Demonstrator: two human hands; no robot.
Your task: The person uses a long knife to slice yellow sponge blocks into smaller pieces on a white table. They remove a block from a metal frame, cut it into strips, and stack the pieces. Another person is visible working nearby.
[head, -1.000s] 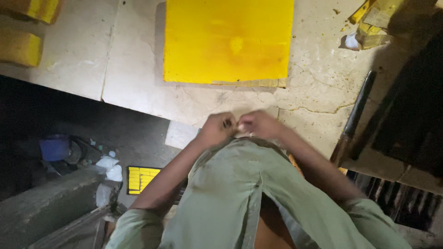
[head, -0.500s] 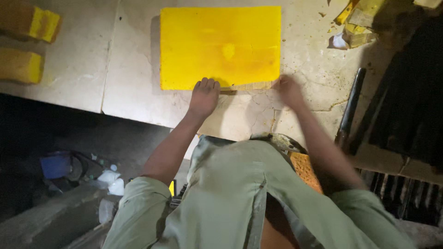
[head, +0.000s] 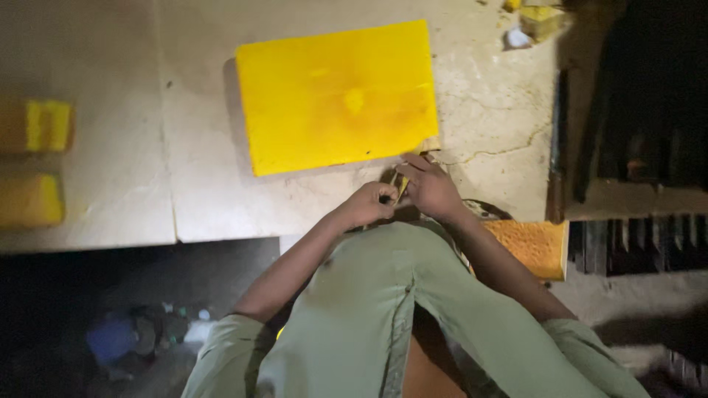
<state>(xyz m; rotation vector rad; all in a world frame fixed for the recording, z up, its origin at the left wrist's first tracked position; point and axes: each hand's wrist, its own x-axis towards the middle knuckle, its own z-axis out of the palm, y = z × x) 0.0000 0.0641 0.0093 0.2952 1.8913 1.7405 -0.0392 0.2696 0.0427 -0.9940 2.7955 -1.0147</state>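
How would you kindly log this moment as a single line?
left hand: fist near small item | right hand: fingers at yellow board lower corner | board flat on pale worktop

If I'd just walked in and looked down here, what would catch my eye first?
The bright yellow board lying flat on the pale, cracked table. Just below its near right corner, the left hand and right hand meet over something small. More yellow blocks sit at the far left edge.
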